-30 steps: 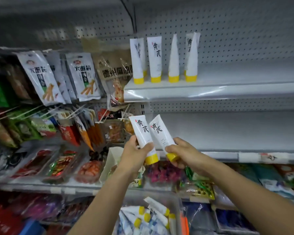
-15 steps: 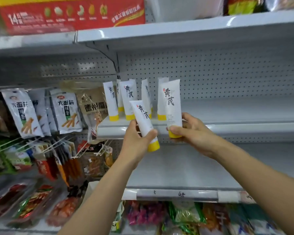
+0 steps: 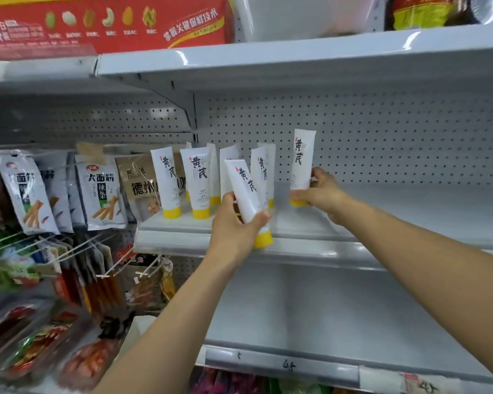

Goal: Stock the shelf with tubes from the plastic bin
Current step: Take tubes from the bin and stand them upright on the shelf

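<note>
My right hand [image 3: 322, 191] grips a white tube with a yellow cap [image 3: 302, 163], upright, cap down on the grey shelf [image 3: 382, 237], just right of the row. My left hand [image 3: 236, 223] holds a second white tube [image 3: 246, 191] tilted, its yellow cap over the shelf's front edge. Several matching tubes [image 3: 197, 180] stand cap-down in a row at the shelf's left end, in front of the pegboard back. The plastic bin is out of view.
Snack bags [image 3: 100, 191] hang on pegs left of the shelf. A red carton [image 3: 106, 21] sits on the shelf above. A lower grey shelf [image 3: 325, 322] lies below, with a price strip [image 3: 282, 364] along its front. Packaged goods fill the bottom left.
Both hands rose from near the lower shelf to the upper one. My right hand moved its tube right and set it upright on the shelf; the left tube came up to the front edge.
</note>
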A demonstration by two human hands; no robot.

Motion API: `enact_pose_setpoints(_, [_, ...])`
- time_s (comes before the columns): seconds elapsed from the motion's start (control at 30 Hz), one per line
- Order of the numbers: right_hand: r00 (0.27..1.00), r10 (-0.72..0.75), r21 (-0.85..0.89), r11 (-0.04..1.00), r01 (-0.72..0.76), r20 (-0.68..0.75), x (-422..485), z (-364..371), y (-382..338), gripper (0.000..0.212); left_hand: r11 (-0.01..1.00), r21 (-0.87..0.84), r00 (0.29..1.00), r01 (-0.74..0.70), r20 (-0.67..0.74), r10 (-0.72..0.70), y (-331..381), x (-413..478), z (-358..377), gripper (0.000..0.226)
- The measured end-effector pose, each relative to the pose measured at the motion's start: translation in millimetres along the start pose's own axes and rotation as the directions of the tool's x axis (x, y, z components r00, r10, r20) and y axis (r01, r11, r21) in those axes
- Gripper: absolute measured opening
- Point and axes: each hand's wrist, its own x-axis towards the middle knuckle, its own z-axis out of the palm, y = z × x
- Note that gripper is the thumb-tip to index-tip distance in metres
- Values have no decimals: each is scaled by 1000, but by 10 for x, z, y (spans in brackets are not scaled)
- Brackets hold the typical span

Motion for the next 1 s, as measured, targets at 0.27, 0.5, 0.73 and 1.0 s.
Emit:
enact_pose_setpoints(0.27, [998,47,-148,988,-41,32,386,70,170,64,1000,1,1000,10,-28,-10,-36,48,46,44])
enact_pose_setpoints(0.5, [996,68,-168,984,-59,50,519,105,291,65,1000,-14,1000,15,-22,-16,-64,60,46,49])
enact_pose_setpoints(0.73, [995,95,-214,973,-85,38,482,117,271,63,999,-40,999,33,-14,-33,-39,46,62,46])
enact_pose_setpoints(1.0, [989,-73,-242,965,102,127,-32,-34,16,31,1000,-13,1000,4,25,-4,51,-23,12,40])
